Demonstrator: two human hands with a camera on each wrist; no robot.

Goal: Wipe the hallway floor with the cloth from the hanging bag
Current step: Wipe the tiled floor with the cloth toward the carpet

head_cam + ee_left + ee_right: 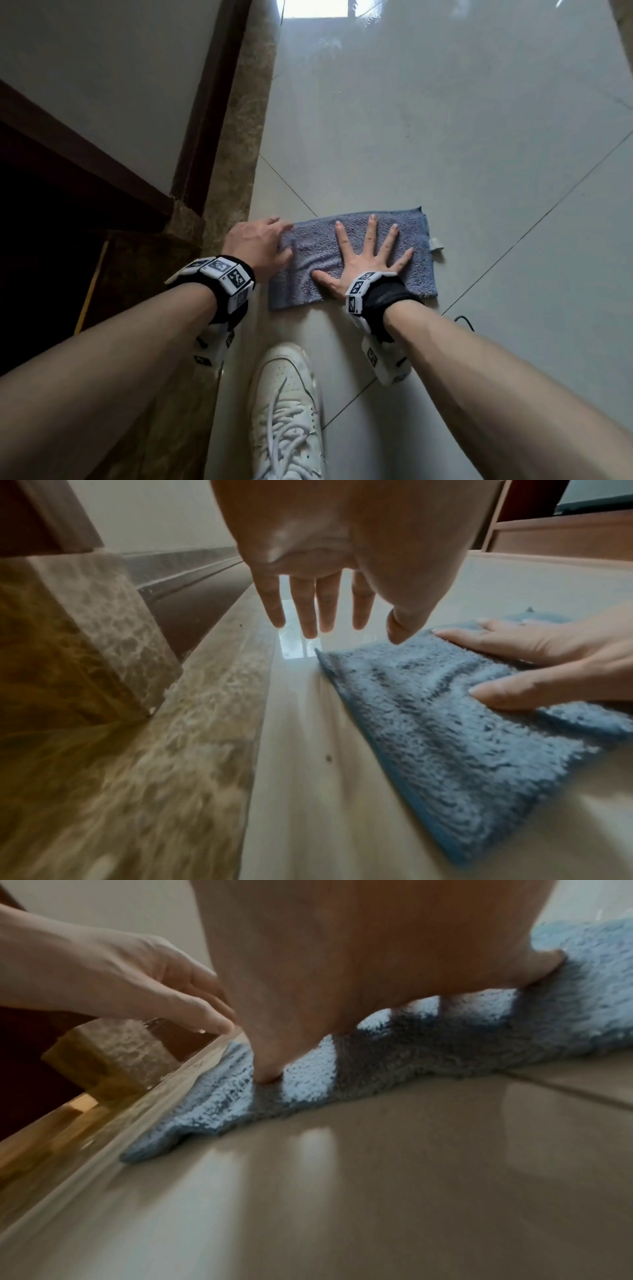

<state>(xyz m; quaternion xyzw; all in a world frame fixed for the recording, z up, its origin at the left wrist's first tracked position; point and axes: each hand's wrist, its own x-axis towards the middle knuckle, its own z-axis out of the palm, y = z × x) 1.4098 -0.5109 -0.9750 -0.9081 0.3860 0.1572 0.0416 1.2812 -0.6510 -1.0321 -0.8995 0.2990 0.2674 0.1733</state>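
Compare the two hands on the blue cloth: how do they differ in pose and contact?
The right hand lies flat mid-cloth with fingers spread wide, palm pressing down; the left hand keeps its fingers close together and only reaches the blue cloth at its left edge. The right hand sits wholly on the cloth; the left hand is mostly over bare floor tile beside the marble border. Neither has a grip on the cloth; both wear wrist trackers.

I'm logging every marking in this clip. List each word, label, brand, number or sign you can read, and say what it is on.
No readable text in any view.
Left wrist band: black-and-white square code patterns only, no letters or numbers.
Right wrist band: the same kind of patterns, no words.
White tag at the cloth edge: too small to read.
White shoe: no legible brand.
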